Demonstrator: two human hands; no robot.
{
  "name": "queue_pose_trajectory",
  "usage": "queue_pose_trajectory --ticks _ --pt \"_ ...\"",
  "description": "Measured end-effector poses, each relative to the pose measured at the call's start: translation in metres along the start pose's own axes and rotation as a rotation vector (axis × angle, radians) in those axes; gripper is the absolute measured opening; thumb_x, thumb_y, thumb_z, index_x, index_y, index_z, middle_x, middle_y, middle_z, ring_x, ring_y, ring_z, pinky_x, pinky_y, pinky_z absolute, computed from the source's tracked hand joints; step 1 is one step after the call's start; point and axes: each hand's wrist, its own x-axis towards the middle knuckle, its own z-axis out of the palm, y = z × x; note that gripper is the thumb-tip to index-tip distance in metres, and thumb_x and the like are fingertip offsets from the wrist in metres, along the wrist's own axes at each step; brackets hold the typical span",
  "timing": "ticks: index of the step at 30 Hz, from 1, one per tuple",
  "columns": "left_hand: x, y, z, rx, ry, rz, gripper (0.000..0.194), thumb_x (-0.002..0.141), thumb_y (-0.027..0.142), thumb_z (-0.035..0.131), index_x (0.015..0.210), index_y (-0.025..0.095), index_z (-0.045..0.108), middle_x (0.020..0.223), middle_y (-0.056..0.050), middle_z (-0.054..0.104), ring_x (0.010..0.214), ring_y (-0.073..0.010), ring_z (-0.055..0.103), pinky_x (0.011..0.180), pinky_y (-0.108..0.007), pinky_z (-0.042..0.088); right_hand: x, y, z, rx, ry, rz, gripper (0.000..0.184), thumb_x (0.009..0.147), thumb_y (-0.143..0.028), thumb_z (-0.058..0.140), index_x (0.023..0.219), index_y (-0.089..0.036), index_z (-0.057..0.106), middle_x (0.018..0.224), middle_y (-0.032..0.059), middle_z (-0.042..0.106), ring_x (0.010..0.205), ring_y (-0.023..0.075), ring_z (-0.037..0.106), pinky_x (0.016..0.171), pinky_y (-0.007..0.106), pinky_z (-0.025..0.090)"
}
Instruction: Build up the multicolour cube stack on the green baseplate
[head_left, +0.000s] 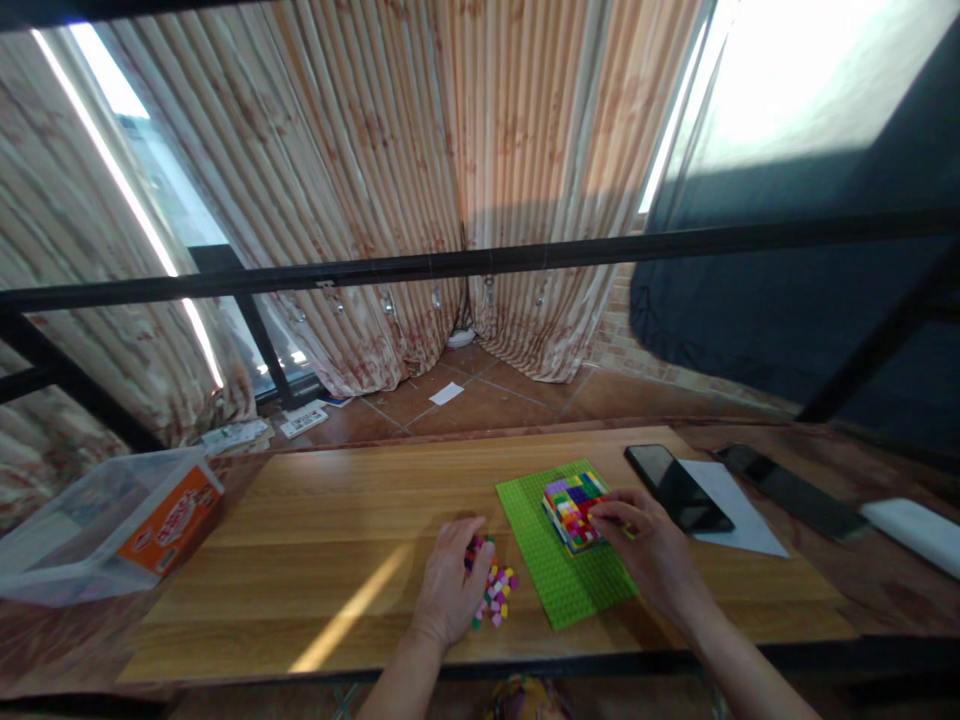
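A block of many-coloured toy bricks (574,510) stands on a green studded baseplate (559,590). My right hand (656,550) reaches over the plate's right side, thumb and forefinger pinched together at the top right of the block. Whatever lies between those fingertips is too small to make out. To the left of the plate, loose small bricks (498,592) in pink, yellow, white, purple and green lie in a pile on the wooden table (337,560). My left hand (450,580) rests at the pile's left edge, thumb and fingers apart, partly covering some bricks.
A black phone (675,485) lies right of the baseplate, partly on white paper (750,520). Further right are a dark flat object (795,490) and a white object (915,530). A clear plastic box (82,510) with an orange label stands at left. A black bar (465,263) crosses beyond the table.
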Motion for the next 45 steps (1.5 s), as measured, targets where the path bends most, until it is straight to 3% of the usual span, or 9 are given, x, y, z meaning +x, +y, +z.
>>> queue_pose_trajectory --ticks 14,25,34,45 --pt "0.000 0.000 0.000 -0.002 -0.016 -0.005 0.033 0.088 0.033 0.047 0.116 0.020 0.058 0.113 -0.009 0.061 0.109 -0.0217 0.054 0.097 -0.043 0.043 0.000 0.003 0.002 -0.013 0.013 -0.019 0.020 0.080 -0.030 0.054 0.077 -0.023 0.072 0.093 0.0053 0.060 0.082 0.0178 0.060 0.072 0.031 0.049" --pt "0.001 0.002 -0.001 -0.002 -0.008 -0.006 0.032 0.087 0.032 0.047 0.114 0.020 0.060 0.112 -0.009 0.063 0.108 -0.0224 0.055 0.096 -0.043 0.044 -0.001 -0.016 -0.003 -0.119 0.000 -0.057 0.023 0.083 -0.031 0.050 0.080 -0.021 0.071 0.093 0.0061 0.061 0.083 0.0177 0.061 0.075 0.030 0.048" --pt "0.001 0.004 -0.002 -0.008 0.017 0.014 0.031 0.086 0.032 0.048 0.113 0.020 0.060 0.110 -0.009 0.063 0.106 -0.0231 0.056 0.094 -0.044 0.045 0.004 -0.010 0.004 -0.071 0.045 0.093 0.020 0.077 -0.033 0.054 0.069 -0.020 0.068 0.086 0.0055 0.063 0.078 0.0187 0.060 0.070 0.031 0.046" --pt "0.001 0.001 -0.001 0.017 -0.015 0.010 0.032 0.087 0.032 0.047 0.115 0.020 0.058 0.112 -0.009 0.063 0.108 -0.0225 0.055 0.095 -0.044 0.044 0.005 -0.015 0.004 0.036 0.064 0.174 0.022 0.073 -0.036 0.057 0.064 -0.020 0.068 0.082 0.0051 0.064 0.072 0.0180 0.060 0.068 0.031 0.045"
